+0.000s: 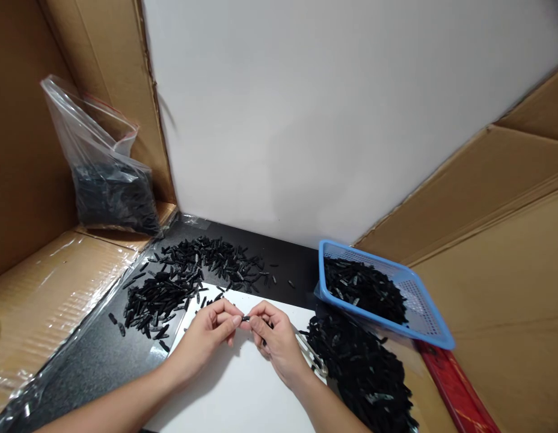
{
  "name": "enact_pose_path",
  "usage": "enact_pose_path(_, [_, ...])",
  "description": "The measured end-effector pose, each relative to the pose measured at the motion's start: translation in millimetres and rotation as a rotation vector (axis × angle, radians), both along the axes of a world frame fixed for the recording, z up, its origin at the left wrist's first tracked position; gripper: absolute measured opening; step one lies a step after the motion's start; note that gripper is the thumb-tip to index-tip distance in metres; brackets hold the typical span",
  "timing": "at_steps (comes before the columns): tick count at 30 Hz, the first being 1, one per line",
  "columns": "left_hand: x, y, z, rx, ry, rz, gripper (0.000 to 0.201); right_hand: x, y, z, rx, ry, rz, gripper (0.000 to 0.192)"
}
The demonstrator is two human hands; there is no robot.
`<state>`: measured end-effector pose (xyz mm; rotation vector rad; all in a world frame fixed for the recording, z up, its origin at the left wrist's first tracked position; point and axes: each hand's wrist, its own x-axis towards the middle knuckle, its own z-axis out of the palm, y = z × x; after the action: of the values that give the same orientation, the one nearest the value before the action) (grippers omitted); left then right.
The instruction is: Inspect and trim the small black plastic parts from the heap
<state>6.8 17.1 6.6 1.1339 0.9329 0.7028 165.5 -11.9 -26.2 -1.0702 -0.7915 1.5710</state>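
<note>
A person's left hand (210, 332) and right hand (273, 337) meet over a white sheet (234, 391) on a black tabletop (103, 355), both pinching one small black plastic piece (245, 318) between thumb and fingertips. A loose heap of similar black pieces (180, 279) lies to the left, another pile (360, 367) to the right beneath a tilted blue plastic mesh basket (423, 307) holding more. A clear plastic bag (105, 174) of dark parts leans against cardboard walls (499, 240).

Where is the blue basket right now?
In the head view, the blue basket sits right of both hands, tilted against the cardboard wall, holding black pieces, its near edge over a loose black pile.
</note>
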Motion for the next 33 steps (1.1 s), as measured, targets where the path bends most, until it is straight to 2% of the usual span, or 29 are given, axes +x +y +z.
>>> enact_pose_path(3, [0,1,-0.5,0.002,-0.002,-0.014,0.024,0,-1,2.1,-0.002,0.001,-0.006,0.035])
enact_pose_path(6, [-1,1,-3.1,0.015,-0.002,0.029,0.011,0,-1,4.7,-0.006,0.015,-0.021,0.032])
enact_pose_path(10, [-3,-1,-7.0,0.031,-0.054,0.082,0.023,1,0,8.2,-0.029,0.057,-0.043,0.030])
enact_pose_path(18, [-2,-5,-5.2,-0.078,-0.179,0.059,0.044,3,1,8.7,-0.014,0.165,-0.033,0.030])
enact_pose_path(21, [0,-5,-3.8,-0.113,-0.166,0.024,0.054,4,0,8.9,0.004,0.194,-0.040,0.030])
enact_pose_path(25, [2,-6,-0.8,-0.114,-0.136,-0.013,0.058,3,-1,7.0,0.036,0.114,-0.020,0.040])
enact_pose_path(33, [3,-13,-6.9,0.008,0.047,-0.126,0.054,0,-2,4.6,0.047,-0.175,0.066,0.034])
